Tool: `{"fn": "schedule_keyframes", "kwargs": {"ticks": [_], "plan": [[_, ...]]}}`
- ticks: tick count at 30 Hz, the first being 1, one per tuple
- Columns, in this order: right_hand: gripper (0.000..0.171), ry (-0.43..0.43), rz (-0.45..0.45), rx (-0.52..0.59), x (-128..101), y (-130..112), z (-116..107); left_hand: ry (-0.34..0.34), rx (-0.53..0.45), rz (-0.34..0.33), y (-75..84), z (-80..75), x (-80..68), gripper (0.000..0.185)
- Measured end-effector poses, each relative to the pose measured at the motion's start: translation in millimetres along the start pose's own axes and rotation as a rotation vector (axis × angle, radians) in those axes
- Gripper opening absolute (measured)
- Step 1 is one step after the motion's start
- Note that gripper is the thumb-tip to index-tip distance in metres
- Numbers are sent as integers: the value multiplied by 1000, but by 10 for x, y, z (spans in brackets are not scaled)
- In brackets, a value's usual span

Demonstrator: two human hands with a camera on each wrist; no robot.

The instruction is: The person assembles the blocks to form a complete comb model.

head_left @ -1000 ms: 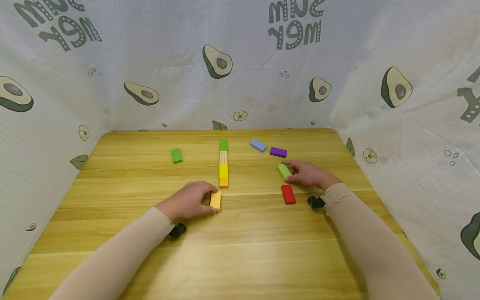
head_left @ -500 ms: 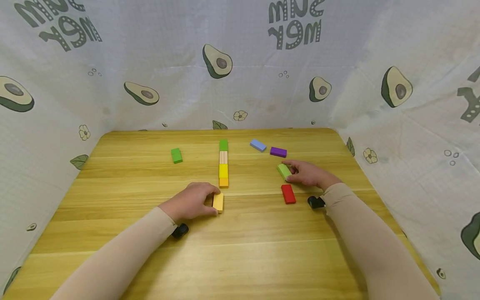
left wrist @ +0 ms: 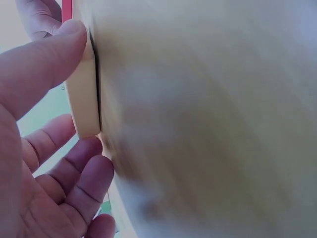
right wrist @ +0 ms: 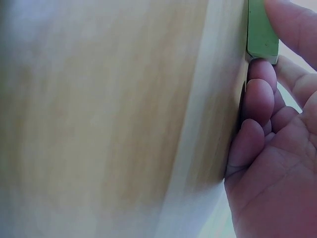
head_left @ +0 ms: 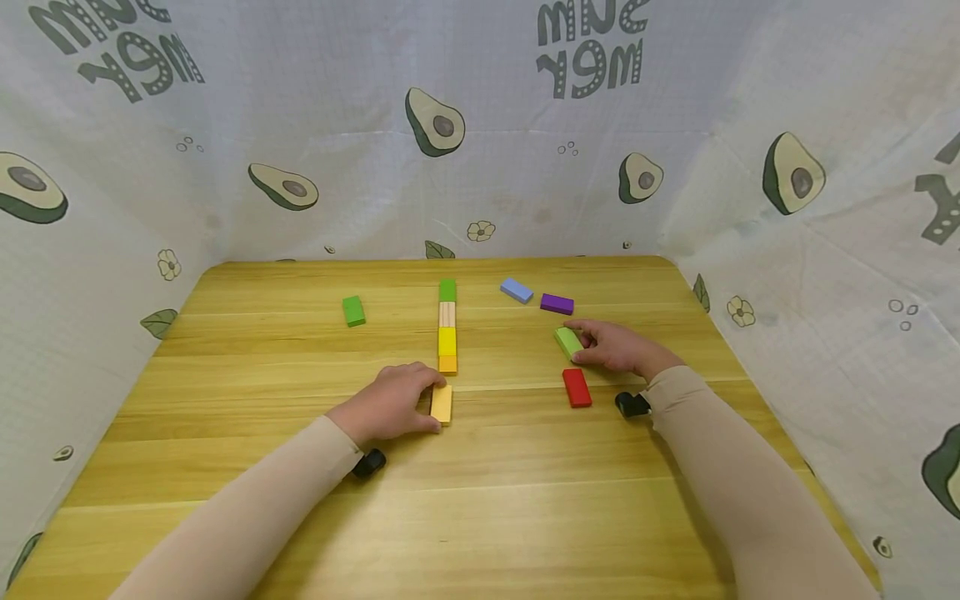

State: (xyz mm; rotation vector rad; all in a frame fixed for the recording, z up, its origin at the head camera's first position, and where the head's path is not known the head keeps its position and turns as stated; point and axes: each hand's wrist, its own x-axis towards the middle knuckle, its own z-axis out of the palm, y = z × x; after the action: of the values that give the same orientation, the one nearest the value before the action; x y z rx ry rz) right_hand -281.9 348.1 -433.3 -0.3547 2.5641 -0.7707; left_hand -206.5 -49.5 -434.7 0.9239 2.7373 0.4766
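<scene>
My left hand (head_left: 427, 403) pinches a pale orange block (head_left: 442, 404) lying flat on the wooden table (head_left: 480, 517), just below and slightly left of the near end of a row of blocks (head_left: 447, 327): green, bare wood, yellow, orange. The left wrist view shows the pale block (left wrist: 84, 94) between my thumb and fingers. My right hand (head_left: 587, 343) holds a light green block (head_left: 566, 342), whose end (right wrist: 261, 29) the right wrist view shows between thumb and fingertips.
A red block (head_left: 576, 387) lies just in front of my right hand. A blue block (head_left: 516, 290) and a purple block (head_left: 557, 303) lie at the back right, a dark green block (head_left: 353, 310) at the back left. Printed cloth walls (head_left: 480, 167) close in three sides.
My left hand has slid the pale orange block a little to the right, toward the near end of the row. The right hand has stayed on the light green block.
</scene>
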Motion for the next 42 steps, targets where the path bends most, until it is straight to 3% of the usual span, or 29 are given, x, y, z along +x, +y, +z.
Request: {"fn": "schedule_keyframes", "kwargs": {"ticks": [13, 28, 42], "plan": [[65, -1, -13, -3, -10, -5, -1, 48, -11, -20, 35, 10, -5, 60], [66, 2, -13, -5, -13, -7, -6, 79, 29, -110, 54, 22, 77, 60], [66, 3, -16, -9, -10, 3, 0, 96, 38, -121, 74, -1, 102, 60]]}}
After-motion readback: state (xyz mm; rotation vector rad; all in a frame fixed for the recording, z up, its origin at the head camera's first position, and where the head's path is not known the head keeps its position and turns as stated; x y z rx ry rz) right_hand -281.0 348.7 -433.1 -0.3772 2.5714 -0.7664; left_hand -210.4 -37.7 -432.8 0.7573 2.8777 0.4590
